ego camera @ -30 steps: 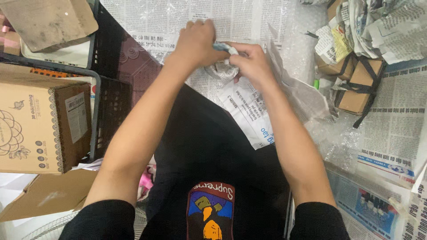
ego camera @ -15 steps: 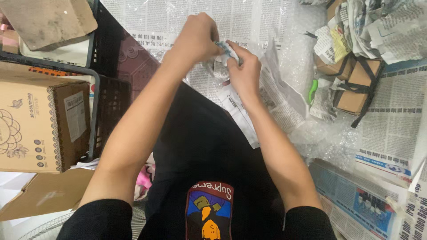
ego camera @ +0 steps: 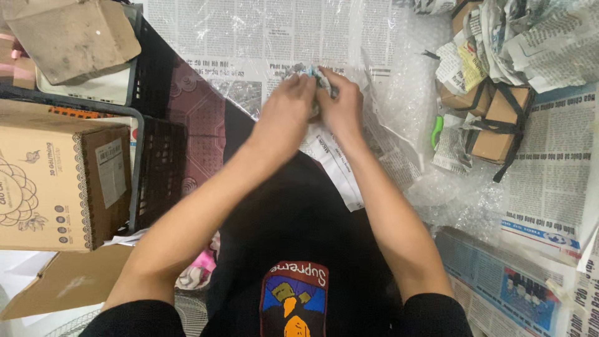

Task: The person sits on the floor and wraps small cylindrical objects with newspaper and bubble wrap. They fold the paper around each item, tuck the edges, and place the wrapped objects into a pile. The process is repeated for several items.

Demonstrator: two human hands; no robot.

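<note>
Both of my hands meet at the upper middle of the head view. My left hand (ego camera: pixel 287 106) and my right hand (ego camera: pixel 342 100) are closed together on a small bundle wrapped in newspaper and clear bubble wrap (ego camera: pixel 314 71). Only the top of the bundle shows between the fingers; what is inside is hidden. The hands are over spread newspaper sheets (ego camera: pixel 249 31) and a sheet of bubble wrap (ego camera: pixel 399 118).
A cardboard box (ego camera: pixel 59 181) stands at the left beside a black crate (ego camera: pixel 159 168). Crumpled newspaper (ego camera: pixel 543 37) and brown boxes tied with black strap (ego camera: pixel 499 125) lie at the upper right. A green-handled tool (ego camera: pixel 436 130) lies beside them.
Both hands have shifted slightly and drawn closer together on the bundle; my right hand has moved up to its top. The view has drifted a little.
</note>
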